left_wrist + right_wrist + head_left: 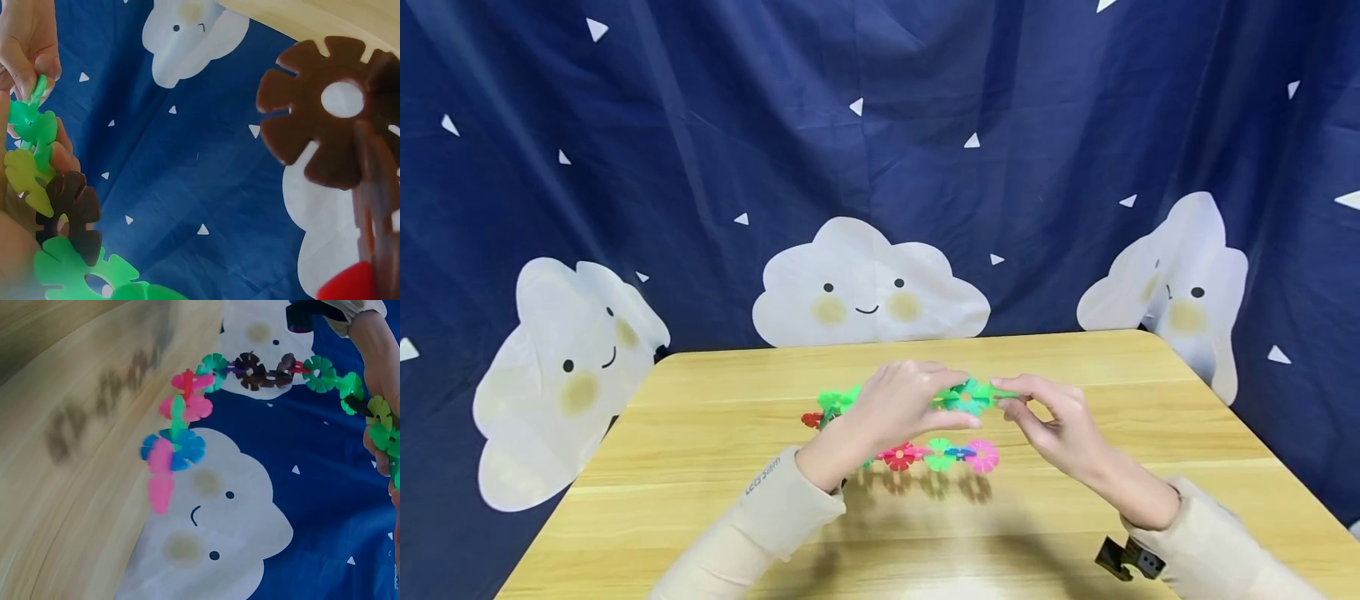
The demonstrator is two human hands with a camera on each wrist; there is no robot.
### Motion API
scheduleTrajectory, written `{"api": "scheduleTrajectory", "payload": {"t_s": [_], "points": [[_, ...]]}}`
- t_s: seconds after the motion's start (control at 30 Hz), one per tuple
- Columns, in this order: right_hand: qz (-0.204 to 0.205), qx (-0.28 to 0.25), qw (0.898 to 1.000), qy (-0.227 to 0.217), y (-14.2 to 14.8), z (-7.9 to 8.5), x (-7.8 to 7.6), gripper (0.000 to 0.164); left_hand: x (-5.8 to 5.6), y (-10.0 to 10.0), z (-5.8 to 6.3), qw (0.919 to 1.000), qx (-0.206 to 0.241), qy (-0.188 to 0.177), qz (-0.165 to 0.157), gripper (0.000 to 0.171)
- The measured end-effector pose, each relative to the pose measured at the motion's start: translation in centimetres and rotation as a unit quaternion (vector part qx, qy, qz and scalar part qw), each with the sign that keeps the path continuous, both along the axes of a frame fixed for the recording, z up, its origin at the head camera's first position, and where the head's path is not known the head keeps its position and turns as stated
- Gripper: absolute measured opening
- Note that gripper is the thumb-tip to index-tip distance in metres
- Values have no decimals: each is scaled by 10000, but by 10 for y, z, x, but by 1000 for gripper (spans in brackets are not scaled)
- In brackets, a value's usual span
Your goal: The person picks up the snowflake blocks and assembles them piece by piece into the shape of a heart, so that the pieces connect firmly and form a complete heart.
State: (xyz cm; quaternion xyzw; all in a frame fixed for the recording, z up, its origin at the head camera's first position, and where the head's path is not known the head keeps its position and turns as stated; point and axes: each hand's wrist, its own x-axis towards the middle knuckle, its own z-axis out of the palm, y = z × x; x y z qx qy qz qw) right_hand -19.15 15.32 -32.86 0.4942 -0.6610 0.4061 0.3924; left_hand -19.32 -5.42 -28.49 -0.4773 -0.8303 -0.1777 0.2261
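Note:
A chain of flower-shaped plastic linking discs hangs in a curve between and below both hands. My left hand [898,408] grips it near one end, around a teal disc [967,397]. Thumb and fingertip of my right hand [1063,423] pinch a green disc [1009,390] that is joined to the teal one. In the left wrist view a yellow disc [28,181] and a brown disc [72,212] follow along the left palm. The chain's other end, with a pink disc [982,456] and a blue disc [181,450], dangles free. Part of the chain is hidden behind the left hand.
A wood-grain table [700,500] lies beneath, with shadows of the discs on it. Behind it hangs a dark blue curtain [865,108] printed with smiling clouds and white triangles. A small black device [1129,558] sits at the right wrist.

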Motion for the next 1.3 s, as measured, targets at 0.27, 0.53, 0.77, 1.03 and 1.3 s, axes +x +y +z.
{"api": "scheduleTrajectory", "payload": {"t_s": [0.27,0.53,0.77,1.03,1.3], "points": [[-610,880,9942,-116,1,13,9,31,-3,-1,4,9984,-299,467,55,43],[-1027,989,9895,-248,1,15,8,31,-14,-1,7,9917,109,1277,121,58],[-1051,-1197,9742,-1598,10,-9,4,28,-12,-16,4,9659,1686,1857,649,53],[320,-3412,9067,-2458,13,-10,1,32,-5,-32,-20,9466,2586,741,1776,63],[973,-4872,8219,-2787,-6,-2,9,25,1,-32,-40,8980,2745,-2513,2347,98]]}}
